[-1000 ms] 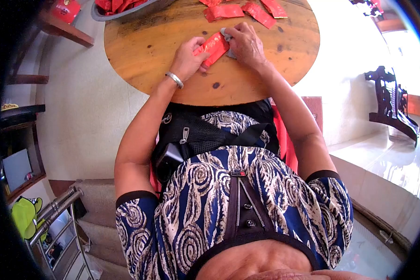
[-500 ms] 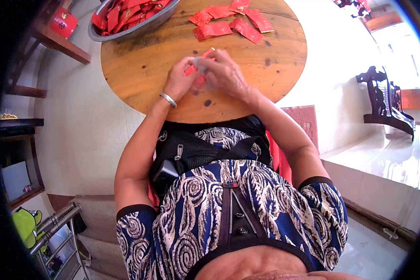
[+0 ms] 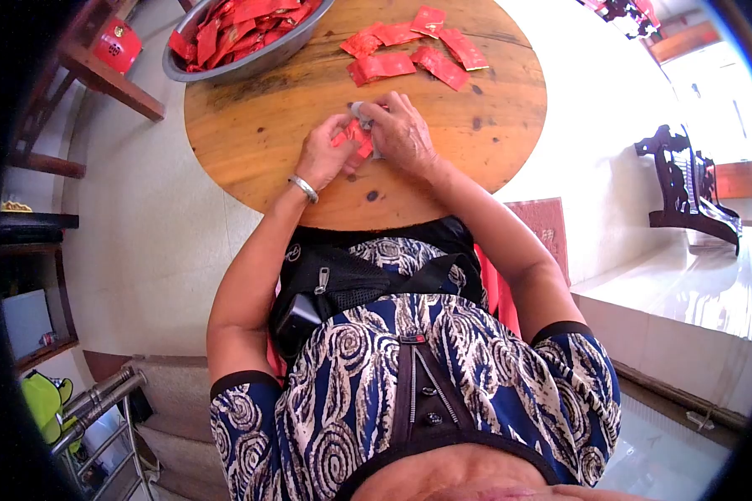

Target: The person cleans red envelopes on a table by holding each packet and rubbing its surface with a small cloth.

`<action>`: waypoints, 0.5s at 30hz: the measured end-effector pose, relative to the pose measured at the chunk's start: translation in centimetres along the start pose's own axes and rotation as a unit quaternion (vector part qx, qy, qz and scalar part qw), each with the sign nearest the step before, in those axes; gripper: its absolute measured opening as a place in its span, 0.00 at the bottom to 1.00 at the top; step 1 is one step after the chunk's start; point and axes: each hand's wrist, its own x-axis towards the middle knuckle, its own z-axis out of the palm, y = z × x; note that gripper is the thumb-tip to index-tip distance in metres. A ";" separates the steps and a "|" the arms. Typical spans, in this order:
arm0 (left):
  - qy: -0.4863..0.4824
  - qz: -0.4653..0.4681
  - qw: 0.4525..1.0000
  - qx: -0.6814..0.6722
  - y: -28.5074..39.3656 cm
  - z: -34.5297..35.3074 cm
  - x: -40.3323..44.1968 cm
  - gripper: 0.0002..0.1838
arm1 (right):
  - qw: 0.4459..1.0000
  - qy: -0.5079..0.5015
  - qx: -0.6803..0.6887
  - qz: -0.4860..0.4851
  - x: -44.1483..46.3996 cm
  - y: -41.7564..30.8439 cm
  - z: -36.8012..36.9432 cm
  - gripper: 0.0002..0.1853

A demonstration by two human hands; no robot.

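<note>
Over the near half of the round wooden table (image 3: pixel 443 171), a small red packet (image 3: pixel 359 138) is held between both hands. My left hand (image 3: pixel 324 154), with a silver bracelet at the wrist, grips its left side. At the packet's upper right, my right hand (image 3: pixel 403 138) pinches it together with a small grey-white piece (image 3: pixel 363 113), which I cannot make out clearly. Several red packets (image 3: pixel 384 67) lie flat on the table beyond the hands. A grey basin (image 3: pixel 288 52) at the upper left holds many more red packets.
Wooden furniture (image 3: pixel 113 82) with a red round object (image 3: pixel 118 46) is at the upper left. A metal railing (image 3: pixel 100 401) stands at the lower left by carpeted steps (image 3: pixel 175 409). Dark carved furniture (image 3: pixel 681 188) is at the right. A black bag (image 3: pixel 342 280) lies on the lap.
The view has shifted, so more of the basin and the far packets shows. The held packet has been turned and looks more bunched between both hands.
</note>
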 end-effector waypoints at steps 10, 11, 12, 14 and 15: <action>0.012 -0.032 0.999 0.021 0.4 0.1 -0.1 0.23 | 0.998 0.014 -0.032 0.059 0.2 2.5 0.0 0.10; 0.010 -0.020 0.999 0.024 0.3 0.1 -0.1 0.23 | 0.998 0.010 -0.027 0.063 0.1 2.6 -0.2 0.10; 0.011 -0.028 0.999 0.024 0.2 0.1 -0.1 0.23 | 0.996 0.004 -0.058 0.065 0.1 2.9 -0.2 0.10; 0.021 -0.014 0.999 0.021 0.2 0.2 0.0 0.22 | 0.993 -0.002 -0.099 0.060 0.2 3.6 -0.8 0.11; 0.022 -0.018 0.999 0.019 -0.1 0.1 0.1 0.22 | 0.993 -0.006 -0.097 0.061 0.1 4.2 -1.0 0.11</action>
